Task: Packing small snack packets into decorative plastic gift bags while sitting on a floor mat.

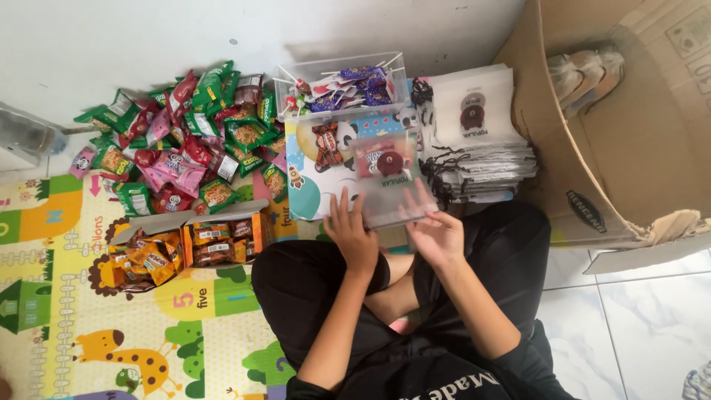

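Note:
I sit cross-legged in black clothes on a play mat. A translucent drawstring pouch (pixel 389 181) with a pink snack packet inside is held in both hands. My left hand (pixel 351 231) grips its lower left edge, and my right hand (pixel 435 231) supports its lower right corner with fingers spread. Under the pouch lies a panda-printed tray (pixel 311 189) with a brown wrapped sweet on it. A clear plastic box (pixel 342 87) of lollipops stands just beyond.
A heap of green, pink and red snack packets (pixel 185 137) lies at the left. An open orange carton (pixel 189 241) of snacks sits near my left knee. A stack of pouches (pixel 478 133) and a large cardboard box (pixel 629 126) stand at the right.

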